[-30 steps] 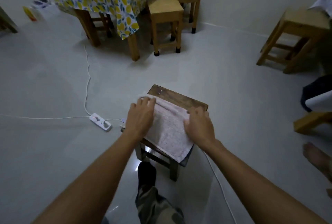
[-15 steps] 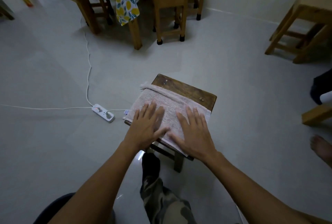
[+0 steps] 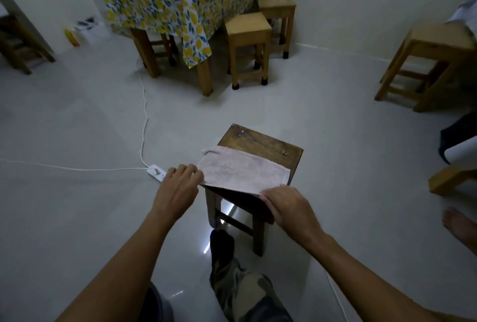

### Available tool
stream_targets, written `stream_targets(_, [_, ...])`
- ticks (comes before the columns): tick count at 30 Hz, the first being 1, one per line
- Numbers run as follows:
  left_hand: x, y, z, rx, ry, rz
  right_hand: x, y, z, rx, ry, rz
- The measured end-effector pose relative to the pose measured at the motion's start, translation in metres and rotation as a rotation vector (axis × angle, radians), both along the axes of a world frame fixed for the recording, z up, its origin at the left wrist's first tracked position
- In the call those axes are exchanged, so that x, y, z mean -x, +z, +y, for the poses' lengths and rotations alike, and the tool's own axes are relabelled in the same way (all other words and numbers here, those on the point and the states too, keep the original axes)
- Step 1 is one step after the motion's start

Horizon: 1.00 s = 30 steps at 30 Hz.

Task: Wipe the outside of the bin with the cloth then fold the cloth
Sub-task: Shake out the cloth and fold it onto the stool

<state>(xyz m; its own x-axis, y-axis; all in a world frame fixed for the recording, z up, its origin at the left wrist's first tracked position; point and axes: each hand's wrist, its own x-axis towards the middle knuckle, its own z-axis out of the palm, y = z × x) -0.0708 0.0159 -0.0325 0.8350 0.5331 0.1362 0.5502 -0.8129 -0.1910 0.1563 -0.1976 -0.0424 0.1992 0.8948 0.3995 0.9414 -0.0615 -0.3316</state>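
Observation:
A pale pink cloth (image 3: 241, 170) lies folded into a flat band on the dark wooden stool (image 3: 268, 142) in front of me. My left hand (image 3: 179, 187) pinches the cloth's near left corner beyond the stool's edge. My right hand (image 3: 286, 204) pinches its near right corner, and the near edge is lifted slightly off the seat. No bin shows in this view.
A white power strip (image 3: 156, 172) with its cord lies on the floor left of the stool. A table with a leaf-patterned tablecloth (image 3: 180, 4) and light wooden stools (image 3: 247, 45) stand at the back. Another stool (image 3: 428, 63) and a bare foot (image 3: 459, 228) are at the right.
My hands have slid from pressing flat on top of the cloth to its near corners and taken hold of them. The head has tilted up.

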Motion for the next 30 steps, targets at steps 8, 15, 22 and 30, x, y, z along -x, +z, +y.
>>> stream_targets(8, [0.038,0.093,-0.040,-0.079,0.173,-0.102,0.018,0.091,-0.022,-0.133,-0.048,0.128])
stream_targets(15, [0.076,0.158,-0.056,-0.202,0.241,-0.198,0.029,0.147,-0.047,-0.255,-0.021,0.170])
stream_targets(22, [0.095,0.190,-0.052,-0.173,0.284,-0.356,0.036,0.167,-0.052,-0.301,0.008,0.202])
stream_targets(30, [0.069,0.175,-0.029,0.072,0.299,-0.402,0.025,0.146,-0.037,-0.272,-0.080,0.273])
